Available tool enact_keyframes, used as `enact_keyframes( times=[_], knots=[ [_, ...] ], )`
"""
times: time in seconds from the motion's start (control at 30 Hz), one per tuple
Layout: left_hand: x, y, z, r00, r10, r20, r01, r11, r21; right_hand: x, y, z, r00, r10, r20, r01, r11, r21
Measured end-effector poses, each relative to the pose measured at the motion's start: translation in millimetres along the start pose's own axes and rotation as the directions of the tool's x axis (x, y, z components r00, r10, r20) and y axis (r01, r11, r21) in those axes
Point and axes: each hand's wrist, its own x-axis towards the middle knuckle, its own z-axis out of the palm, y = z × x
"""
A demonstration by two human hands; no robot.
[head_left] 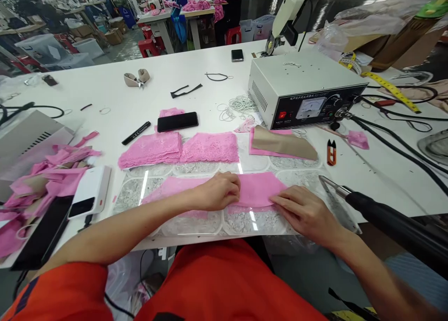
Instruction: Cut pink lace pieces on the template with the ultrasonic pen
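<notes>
A smooth pink fabric piece lies on a clear patterned mat in front of me, over a lacy pink layer whose edge shows below it. My left hand is closed, with curled fingers on the left part of the smooth piece. At that piece's right corner, my right hand pinches the edge between thumb and fingers. Sheer pink lace extends leftward, partly under my left forearm. Behind it are stacked pink lace pieces, another lace stack and a beige fabric piece over pink cloth.
A black-handled tool with a metal tip juts in at right. Behind stands a grey control box with cables. A phone, black pen and orange thread snips lie around. Pink scraps and a white power bank sit left.
</notes>
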Motion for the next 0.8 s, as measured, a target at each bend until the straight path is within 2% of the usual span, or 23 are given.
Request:
enact_keyframes(
  times=[0.07, 0.13, 0.23, 0.33, 0.43, 0.5, 0.6, 0.8],
  knots=[
    [-1, -1, 1.9, 1.000, 0.008, -0.004, -0.008, 1.000, 0.017, -4, 2, -5, 0.994, 0.108, -0.009, -0.108, 0.993, 0.055],
    [-1, -3, 3.5, 0.999, 0.034, -0.023, -0.033, 0.998, 0.046, -10, 4, -11, 0.959, 0.279, -0.049, -0.276, 0.959, 0.068],
    [3, -8, 6.6, 0.992, 0.109, -0.060, -0.102, 0.989, 0.107, -20, 8, -17, 0.850, 0.521, -0.075, -0.520, 0.853, 0.036],
    [9, -12, 10.6, 0.982, 0.179, -0.069, -0.163, 0.968, 0.191, -25, 10, -20, 0.758, 0.652, -0.013, -0.652, 0.758, 0.018],
    [11, -14, 13.9, 0.974, 0.216, -0.073, -0.190, 0.946, 0.263, -26, 10, -23, 0.704, 0.708, 0.054, -0.710, 0.703, 0.032],
    [11, -15, 15.0, 0.970, 0.230, -0.079, -0.199, 0.937, 0.287, -25, 10, -24, 0.685, 0.723, 0.092, -0.728, 0.684, 0.042],
    [11, -14, 15.3, 0.966, 0.243, -0.083, -0.208, 0.930, 0.305, -25, 10, -23, 0.687, 0.717, 0.117, -0.725, 0.688, 0.035],
    [11, -14, 14.4, 0.966, 0.246, -0.082, -0.209, 0.925, 0.317, -25, 10, -22, 0.702, 0.709, 0.068, -0.711, 0.693, 0.115]
  ],
)
